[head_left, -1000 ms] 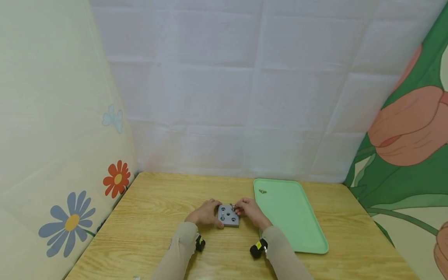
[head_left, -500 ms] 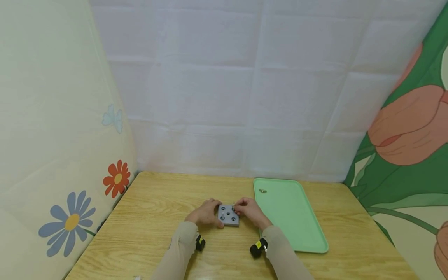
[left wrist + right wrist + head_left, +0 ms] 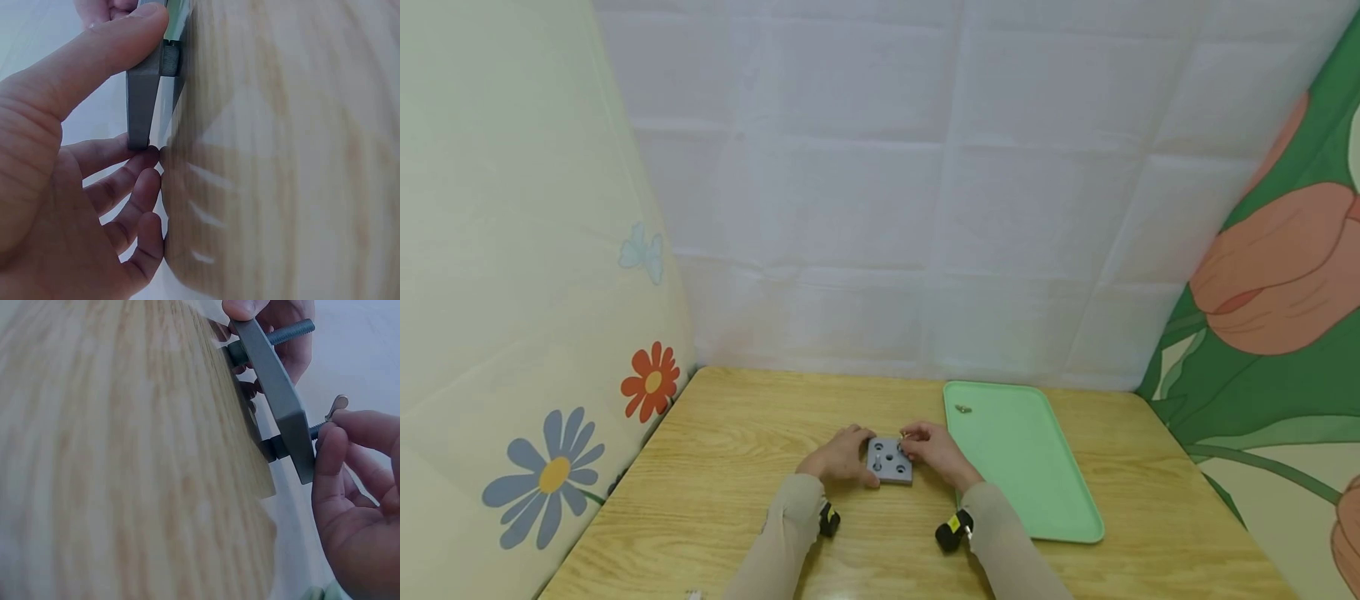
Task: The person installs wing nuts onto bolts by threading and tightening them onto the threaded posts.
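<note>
A grey square plate (image 3: 890, 477) with several holes stands slightly raised off the table on bolt heads. My left hand (image 3: 838, 458) holds it by the left side, thumb (image 3: 119, 44) on the near edge and fingers at the far one. One bare threaded bolt (image 3: 292, 331) sticks up through the plate near that hand. At the far right corner, my right hand (image 3: 936, 454) pinches a wing nut (image 3: 339, 403) between thumb and forefinger. The wing nut sits on a second bolt (image 3: 317, 430), mostly hidden by the fingertips.
A light green tray (image 3: 1022, 458) lies right of the plate, partly under the right forearm. In its far left corner is another small brass-coloured wing nut (image 3: 963, 409). A small pale object (image 3: 694, 595) shows at the wooden table's (image 3: 700, 500) near edge.
The right fingers have shifted slightly around the wing nut, and its wings have turned and are now more covered. The left hand and the plate have stayed in place.
</note>
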The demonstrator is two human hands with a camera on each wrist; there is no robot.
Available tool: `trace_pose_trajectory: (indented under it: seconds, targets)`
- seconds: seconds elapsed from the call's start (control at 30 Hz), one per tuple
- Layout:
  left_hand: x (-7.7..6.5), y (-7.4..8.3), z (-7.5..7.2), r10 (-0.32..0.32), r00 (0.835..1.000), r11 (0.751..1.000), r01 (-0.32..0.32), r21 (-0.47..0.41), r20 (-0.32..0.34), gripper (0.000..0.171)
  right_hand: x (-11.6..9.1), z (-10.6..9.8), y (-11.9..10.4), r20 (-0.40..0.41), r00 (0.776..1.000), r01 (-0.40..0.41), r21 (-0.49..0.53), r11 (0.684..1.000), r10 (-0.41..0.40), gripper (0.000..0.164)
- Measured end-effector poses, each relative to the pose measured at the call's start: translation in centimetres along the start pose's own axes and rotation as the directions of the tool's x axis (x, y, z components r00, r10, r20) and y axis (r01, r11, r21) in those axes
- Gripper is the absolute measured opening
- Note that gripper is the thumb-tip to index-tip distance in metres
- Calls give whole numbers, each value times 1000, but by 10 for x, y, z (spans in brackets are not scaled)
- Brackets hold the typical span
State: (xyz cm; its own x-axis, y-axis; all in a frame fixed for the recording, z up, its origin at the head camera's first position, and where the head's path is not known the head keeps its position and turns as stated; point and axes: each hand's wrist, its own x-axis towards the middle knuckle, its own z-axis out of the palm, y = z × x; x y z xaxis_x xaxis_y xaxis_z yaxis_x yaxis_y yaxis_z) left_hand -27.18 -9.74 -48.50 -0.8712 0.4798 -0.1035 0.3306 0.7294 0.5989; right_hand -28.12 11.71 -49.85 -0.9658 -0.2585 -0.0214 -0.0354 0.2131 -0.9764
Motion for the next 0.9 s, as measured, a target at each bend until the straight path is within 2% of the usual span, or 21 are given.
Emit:
trace_pose_trajectory:
  seconds: [0.17, 0.43, 0.73, 0.9]
  targets:
    - [0, 1, 0, 5, 1000, 1000, -5, 0, 1, 80, -1, 1, 0, -13, 1000, -5, -15, 1000, 5, 16]
    - [-1, 3, -1, -9, 1000, 1000, 9, -1, 3, 80, 0, 0, 0, -34, 999, -14, -28, 1000, 13, 9]
    - [-2, 2, 0, -16, 1000, 1000, 16, 4, 3, 80, 0, 0, 2, -45, 998, -50, 10, 999, 51, 12]
    - [-1, 1, 1, -9, 1000, 1000, 9, 0, 2, 80, 1, 1, -1, -52, 996, -74, 83, 994, 78, 19]
